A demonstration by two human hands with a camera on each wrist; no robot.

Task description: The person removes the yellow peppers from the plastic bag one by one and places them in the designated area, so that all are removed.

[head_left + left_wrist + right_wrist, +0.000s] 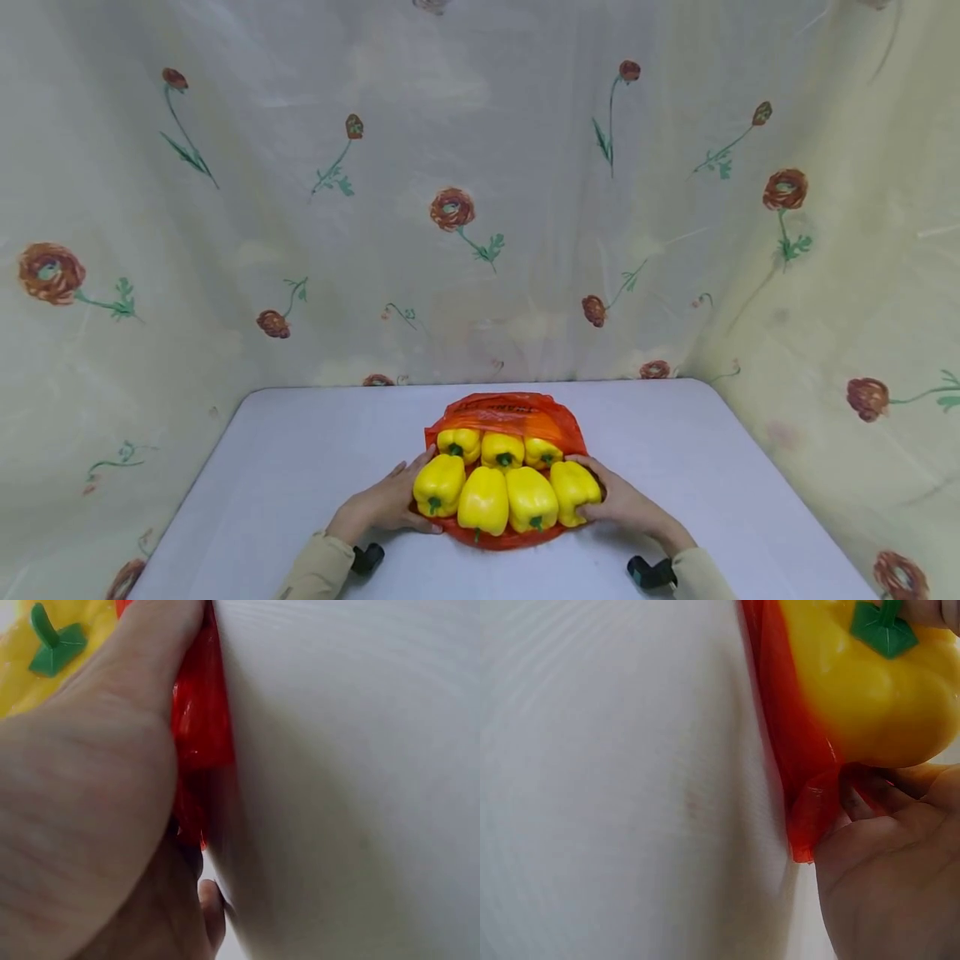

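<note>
Several yellow bell peppers with green stems lie in two rows on a red plastic bag point(498, 540) in the head view. My left hand point(390, 498) rests against the left side of the bag and the leftmost front pepper point(439, 483), its fingers spread. In the left wrist view, its thumb lies along the red bag edge. My right hand point(624, 502) holds the rightmost front pepper point(573, 492), fingers round its far side and thumb at its front. In the right wrist view, that pepper point(870, 697) sits over the red film. Some fingertips are hidden.
The bag's printed flap point(502, 408) spreads behind the back row of peppers. Everything lies on a white table point(322, 442) with rounded far corners. A flower-patterned curtain point(517, 292) hangs behind and at both sides. Dark devices sit at both wrists.
</note>
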